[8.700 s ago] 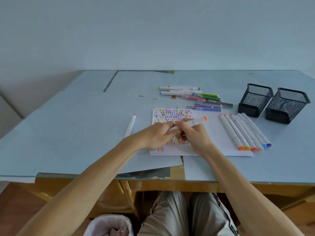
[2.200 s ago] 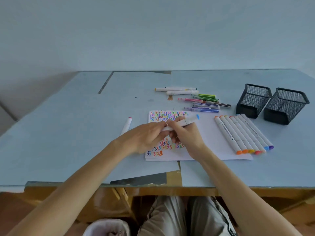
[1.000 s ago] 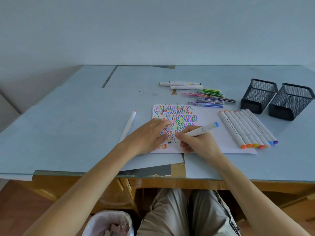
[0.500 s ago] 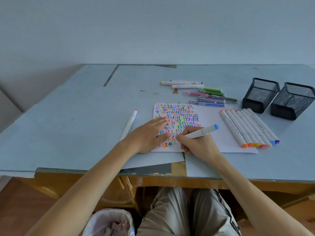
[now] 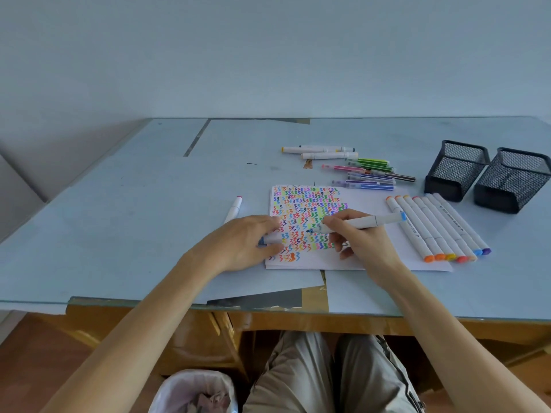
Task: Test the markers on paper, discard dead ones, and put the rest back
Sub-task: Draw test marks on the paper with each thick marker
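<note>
Item: blue marker, uncapped, white barrel. Held in the right hand, fingers curled round the barrel near the writing end. Long axis runs nearly level across the bench, tip toward the left edge, blue end cap toward the right. The tip projects just left of the grip and sits at or on the paper, among the lower rows of coloured squiggles; actual contact cannot be told.

Item: cap, blue-ended, gripped by the curled fingers of the left hand, which rests on the paper's left margin. It lies left of the marker tip, near it, apart. The left hand is the nearer for recapping.

Item: sorted markers, a row side by side on the paper's right part, toward the bench's right edge.

Item: untested pens, loose group behind the paper.

Item: mesh holders, two, near the right rear corner.

Item: single marker, left of the paper.

Judgement: test stroke in hand; verdict follows from the ink.
</note>
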